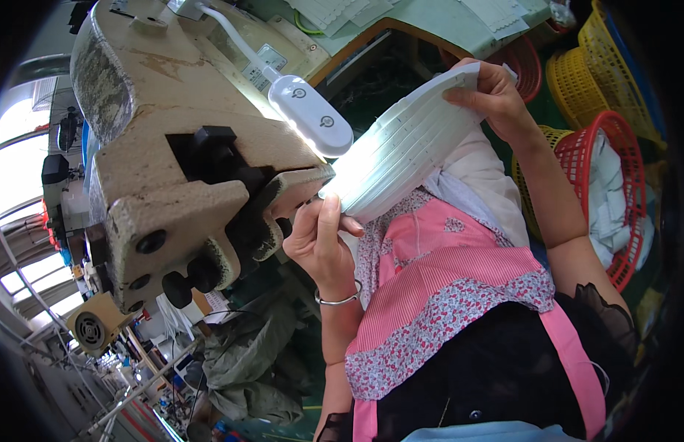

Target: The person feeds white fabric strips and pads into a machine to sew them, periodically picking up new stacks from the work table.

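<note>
A stack of white curved flat pieces (408,147) is held between both my hands in front of my pink apron (445,287). My left hand (321,243), with a thin metal bangle on the wrist, grips the stack's lower left end, right beside the head of a beige industrial sewing machine (173,147). My right hand (493,94) pinches the stack's upper right end. A lit white lamp (312,114) on a flexible neck shines onto the stack from just above it.
Red mesh basket (630,259) with white pieces stands at right, yellow baskets (577,85) behind it. A pale green tabletop (438,29) with white pieces runs along the top. Grey-green cloth (246,361) lies below the machine. Other workstations recede at lower left.
</note>
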Action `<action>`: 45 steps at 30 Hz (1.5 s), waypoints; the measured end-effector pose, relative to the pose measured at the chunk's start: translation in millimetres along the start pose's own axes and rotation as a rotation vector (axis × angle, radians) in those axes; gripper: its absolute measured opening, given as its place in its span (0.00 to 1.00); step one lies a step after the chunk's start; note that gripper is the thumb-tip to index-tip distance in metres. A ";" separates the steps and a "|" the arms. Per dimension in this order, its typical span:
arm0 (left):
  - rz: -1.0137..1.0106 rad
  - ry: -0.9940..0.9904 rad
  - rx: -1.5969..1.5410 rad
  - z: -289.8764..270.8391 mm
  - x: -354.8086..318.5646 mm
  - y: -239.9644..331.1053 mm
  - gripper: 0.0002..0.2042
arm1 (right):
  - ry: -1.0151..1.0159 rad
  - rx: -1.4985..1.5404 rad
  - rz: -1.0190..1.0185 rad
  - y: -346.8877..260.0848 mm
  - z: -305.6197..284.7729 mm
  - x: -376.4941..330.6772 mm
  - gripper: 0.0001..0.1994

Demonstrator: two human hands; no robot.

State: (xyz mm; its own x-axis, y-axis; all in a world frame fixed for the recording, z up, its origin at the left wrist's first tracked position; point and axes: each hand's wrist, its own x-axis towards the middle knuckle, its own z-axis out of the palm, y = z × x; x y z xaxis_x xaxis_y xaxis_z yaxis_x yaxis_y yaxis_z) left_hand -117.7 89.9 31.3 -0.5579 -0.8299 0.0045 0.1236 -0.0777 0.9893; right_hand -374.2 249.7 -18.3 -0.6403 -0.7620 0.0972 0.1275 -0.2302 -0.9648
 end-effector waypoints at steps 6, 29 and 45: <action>-0.060 0.020 -0.079 -0.5 -3.3 4.0 0.06 | 0.012 -0.051 -0.012 -6.0 3.7 3.8 0.09; 0.070 0.063 0.157 -34.0 4.3 14.4 0.06 | -0.147 -0.035 0.046 -27.9 63.0 3.2 0.14; 0.015 -0.118 0.398 -42.9 20.6 37.0 0.04 | -0.231 0.021 0.049 -25.0 86.2 -0.9 0.13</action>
State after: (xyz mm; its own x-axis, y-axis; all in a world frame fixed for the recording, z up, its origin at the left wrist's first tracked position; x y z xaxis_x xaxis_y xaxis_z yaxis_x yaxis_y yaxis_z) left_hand -89.3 46.2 61.7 -0.6516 -0.7584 0.0132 -0.1817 0.1730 0.9680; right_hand -311.6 203.9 26.8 -0.4427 -0.8904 0.1063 0.1711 -0.2002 -0.9647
